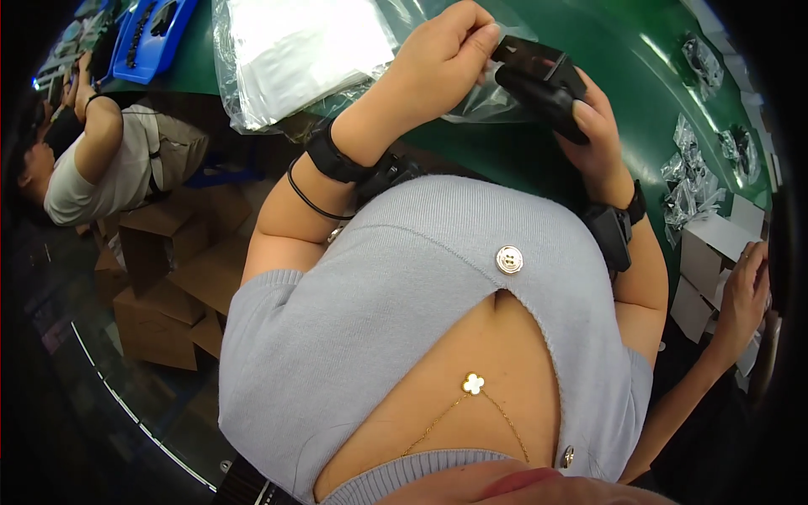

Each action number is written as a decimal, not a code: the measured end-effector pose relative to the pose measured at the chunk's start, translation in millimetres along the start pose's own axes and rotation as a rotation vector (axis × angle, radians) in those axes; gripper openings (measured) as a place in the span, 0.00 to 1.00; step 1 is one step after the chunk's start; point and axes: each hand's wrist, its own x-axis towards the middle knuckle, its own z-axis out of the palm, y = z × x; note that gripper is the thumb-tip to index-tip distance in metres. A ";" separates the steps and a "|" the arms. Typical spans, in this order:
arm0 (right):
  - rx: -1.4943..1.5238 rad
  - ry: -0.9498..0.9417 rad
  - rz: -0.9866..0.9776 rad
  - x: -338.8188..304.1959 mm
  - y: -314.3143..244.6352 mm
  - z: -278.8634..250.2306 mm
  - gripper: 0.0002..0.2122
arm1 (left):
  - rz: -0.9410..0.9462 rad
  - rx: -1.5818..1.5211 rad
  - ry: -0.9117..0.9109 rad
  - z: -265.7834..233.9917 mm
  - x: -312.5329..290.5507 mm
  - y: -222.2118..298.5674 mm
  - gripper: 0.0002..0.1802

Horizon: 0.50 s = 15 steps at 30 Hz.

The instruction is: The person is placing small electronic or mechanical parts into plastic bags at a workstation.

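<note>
Above the green table (471, 151), my right hand (599, 126) grips a black boxy device (545, 84) with a glossy top and a rounded, duller black side. The thumb lies along its near side, and the other fingers are mostly hidden behind it. My left hand (442, 63) is closed in a pinch right at the device's left end. What sits between those fingertips, if anything, is hidden. Just left of and beneath my left forearm lies a stack of white sheets or pouches (307, 50) in clear plastic wrapping.
Clear bags with dark items (703, 63) and crumpled plastic (690, 172) lie on the table's right. Beside them are white open boxes (707, 257) and another person's hand (745, 290). A blue tray (156, 42), a seated co-worker (109, 164) and cardboard boxes (156, 324) are at left.
</note>
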 end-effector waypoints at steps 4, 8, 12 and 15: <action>-0.746 0.058 -0.148 4.2 -2.5 6.6 0.28 | 0.211 0.028 0.095 9.2 -2.1 9.2 0.04; -0.620 0.201 -0.113 9.2 8.2 2.5 0.25 | 0.574 0.326 -0.008 21.8 -6.3 23.2 0.02; -0.439 0.378 -0.049 11.5 18.4 -1.8 0.21 | 0.690 0.544 0.048 35.5 -7.2 25.5 0.01; 0.331 0.236 0.048 10.7 -6.8 -1.6 0.25 | 0.623 0.528 0.110 28.5 -8.6 25.4 0.02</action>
